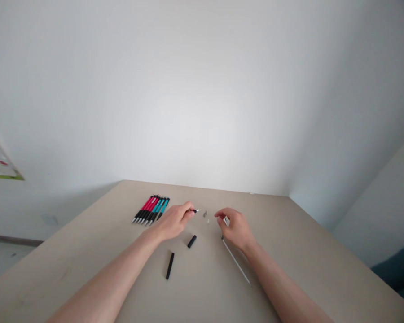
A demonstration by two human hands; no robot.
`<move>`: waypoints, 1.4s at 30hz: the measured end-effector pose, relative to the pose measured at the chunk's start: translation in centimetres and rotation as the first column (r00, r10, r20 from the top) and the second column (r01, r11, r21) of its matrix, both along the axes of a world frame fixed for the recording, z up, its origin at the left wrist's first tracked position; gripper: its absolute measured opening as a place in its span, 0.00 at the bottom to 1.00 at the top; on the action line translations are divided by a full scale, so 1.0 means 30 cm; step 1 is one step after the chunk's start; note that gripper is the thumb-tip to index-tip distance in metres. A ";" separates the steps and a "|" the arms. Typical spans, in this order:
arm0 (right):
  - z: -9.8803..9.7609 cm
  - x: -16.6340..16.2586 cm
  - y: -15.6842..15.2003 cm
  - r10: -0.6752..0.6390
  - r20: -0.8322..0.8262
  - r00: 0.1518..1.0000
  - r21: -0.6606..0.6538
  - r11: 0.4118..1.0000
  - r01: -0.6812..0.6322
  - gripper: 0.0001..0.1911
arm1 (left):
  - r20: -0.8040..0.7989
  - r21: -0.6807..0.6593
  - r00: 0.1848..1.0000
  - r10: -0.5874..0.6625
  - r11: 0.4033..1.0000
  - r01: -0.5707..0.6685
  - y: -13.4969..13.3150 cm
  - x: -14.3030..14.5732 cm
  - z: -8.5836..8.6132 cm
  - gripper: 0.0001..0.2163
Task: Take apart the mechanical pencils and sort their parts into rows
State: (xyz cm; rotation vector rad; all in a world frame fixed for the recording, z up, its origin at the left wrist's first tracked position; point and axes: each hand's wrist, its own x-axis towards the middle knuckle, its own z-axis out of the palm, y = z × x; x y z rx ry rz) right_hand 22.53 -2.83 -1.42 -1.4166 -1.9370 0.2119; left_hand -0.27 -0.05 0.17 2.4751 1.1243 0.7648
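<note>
My left hand is closed in a pinch on a small black pen part with a thin pale tip pointing right. Across from it, my right hand has curled fingers, thumb and forefinger close together. A small dark and white piece shows inside its curl; its kind is unclear. Between the hands lie tiny grey pieces and a small whitish piece. A thin white rod with a dark end lies beside my right wrist. Below my left hand rest a short black tube and a longer black tube.
Several red and turquoise pens with black grips lie in a row left of my left hand. The beige table meets a white wall at its back edge. Something dark blue stands beyond the right edge.
</note>
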 end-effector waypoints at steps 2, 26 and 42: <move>0.001 -0.020 -0.010 0.082 0.032 0.996 -0.015 0.997 -0.081 0.10 | 0.014 0.011 1.000 -0.011 1.000 0.011 0.002 0.001 0.001 0.09; 0.029 -0.103 -0.082 0.360 0.072 0.930 -0.013 0.933 -0.360 0.13 | 0.050 0.086 0.998 0.024 0.996 -0.029 0.021 -0.008 -0.024 0.12; 0.012 -0.064 -0.031 0.046 0.053 0.998 -0.033 0.998 -0.044 0.10 | 0.036 0.059 0.999 -0.021 0.998 0.019 0.019 -0.012 -0.019 0.14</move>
